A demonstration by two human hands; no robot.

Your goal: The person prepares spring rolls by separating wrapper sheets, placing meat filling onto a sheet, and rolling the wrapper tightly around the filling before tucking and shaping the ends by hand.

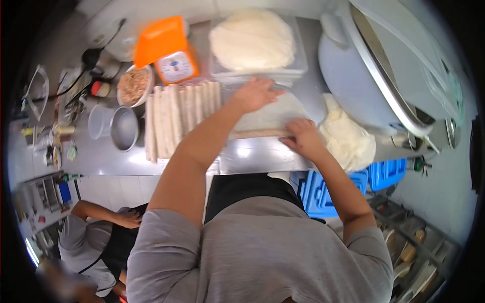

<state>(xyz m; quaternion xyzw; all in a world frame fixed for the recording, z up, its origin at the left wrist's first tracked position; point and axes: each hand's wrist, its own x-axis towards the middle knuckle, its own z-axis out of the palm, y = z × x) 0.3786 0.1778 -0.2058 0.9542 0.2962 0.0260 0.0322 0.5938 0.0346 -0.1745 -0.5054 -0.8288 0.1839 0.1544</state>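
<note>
A thin pale round wrapper sheet (275, 112) lies on the steel counter in front of me, its near edge folded around a long thin filling (258, 134). My left hand (256, 95) rests on the far part of the sheet, fingers spread. At the right end of the folded edge is my right hand (304, 137), its thumb apart from the fingers and touching the wrapper. Left of the sheet, long pale rolls (169, 118) lie side by side in a pile. Beyond my left hand, a stack of round wrappers (252, 40) sits in a clear plastic tray (300, 60).
A bowl of minced filling (134, 86), an orange scale (177, 63) and a metal cup (125, 129) stand left. Rightward are a crumpled cream cloth (346, 134) and a large pale container (358, 76). Blue bins (323, 194) sit below; another person (96, 232) is at lower left.
</note>
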